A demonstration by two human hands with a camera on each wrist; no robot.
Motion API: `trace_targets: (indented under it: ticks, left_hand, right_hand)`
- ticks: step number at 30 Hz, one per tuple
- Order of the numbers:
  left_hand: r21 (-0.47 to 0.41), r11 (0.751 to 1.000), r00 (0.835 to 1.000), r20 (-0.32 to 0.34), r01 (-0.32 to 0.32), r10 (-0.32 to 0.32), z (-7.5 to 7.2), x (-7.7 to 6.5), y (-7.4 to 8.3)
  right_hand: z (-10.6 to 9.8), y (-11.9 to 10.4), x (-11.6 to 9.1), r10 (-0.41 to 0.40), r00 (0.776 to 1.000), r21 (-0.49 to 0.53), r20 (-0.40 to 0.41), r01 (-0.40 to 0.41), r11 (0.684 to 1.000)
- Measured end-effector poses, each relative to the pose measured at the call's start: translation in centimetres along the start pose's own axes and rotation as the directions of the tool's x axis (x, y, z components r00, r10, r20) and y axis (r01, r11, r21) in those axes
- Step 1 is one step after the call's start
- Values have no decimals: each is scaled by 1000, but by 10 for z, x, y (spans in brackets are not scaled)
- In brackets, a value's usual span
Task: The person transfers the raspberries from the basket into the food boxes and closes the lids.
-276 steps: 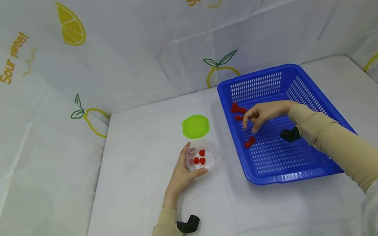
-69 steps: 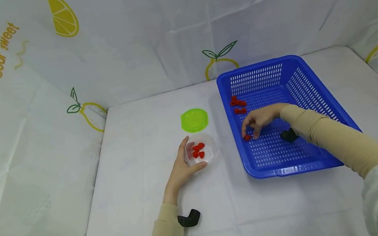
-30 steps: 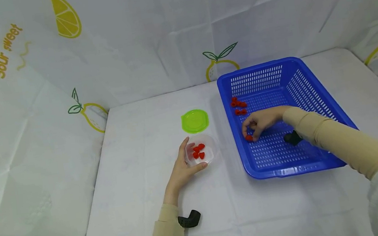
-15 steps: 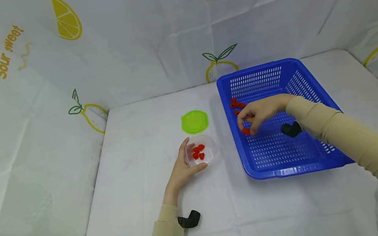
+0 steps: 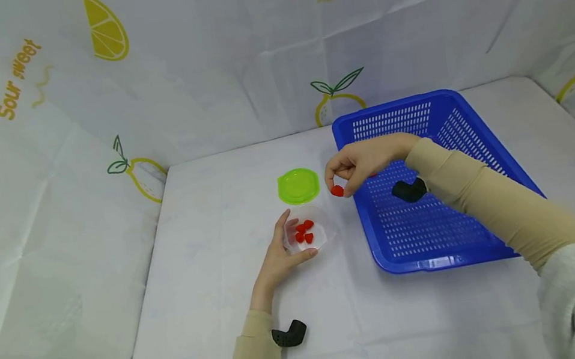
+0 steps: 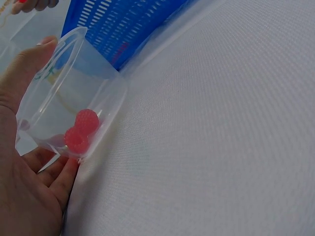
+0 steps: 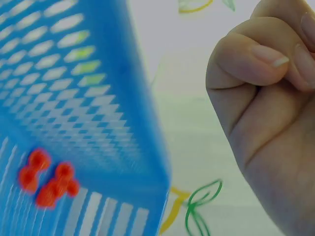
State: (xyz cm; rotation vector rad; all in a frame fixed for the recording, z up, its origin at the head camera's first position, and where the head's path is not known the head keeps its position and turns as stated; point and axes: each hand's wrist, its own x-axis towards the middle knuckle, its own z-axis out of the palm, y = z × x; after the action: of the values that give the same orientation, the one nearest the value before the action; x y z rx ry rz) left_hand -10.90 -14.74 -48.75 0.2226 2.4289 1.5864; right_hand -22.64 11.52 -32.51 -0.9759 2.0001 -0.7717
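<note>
My left hand (image 5: 276, 261) grips a clear plastic cup (image 5: 322, 237), thumb on the near side and fingers round the far side. Several red raspberries (image 5: 309, 238) lie inside the cup; the left wrist view shows their bumpy skin and a hollow end on one raspberry (image 6: 77, 139). Pinched between thumb and fingertips of my right hand (image 5: 363, 158) is another raspberry (image 5: 337, 191), held over the basket's left rim, to the upper right of the cup. In the right wrist view the curled fingers show, but that raspberry is hidden.
A blue slotted basket (image 5: 434, 259) stands on the right of the white-covered table, with several raspberries (image 7: 54, 187) left in its corner. A green lid (image 5: 298, 186) lies flat behind the cup. Printed white cloth (image 5: 207, 68) hangs behind.
My right hand has picked a raspberry from the basket, lifted it and moved left past the rim. The cup gained a raspberry since the oldest frame. My left hand stays put.
</note>
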Motion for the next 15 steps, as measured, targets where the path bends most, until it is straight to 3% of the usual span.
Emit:
trace_targets:
  ticks: [10, 15]
  left_hand:
    - [-5, 1000, 1000, 14, 19, -19, 0, 0, -1]
    - [-12, 999, 999, 32, 33, -32, -2, -4, 10]
  right_hand:
    - [6, -16, 39, -114, 993, 4, 13, 114, 993]
    - [9, -15, 53, -133, 991, 20, 8, 133, 991]
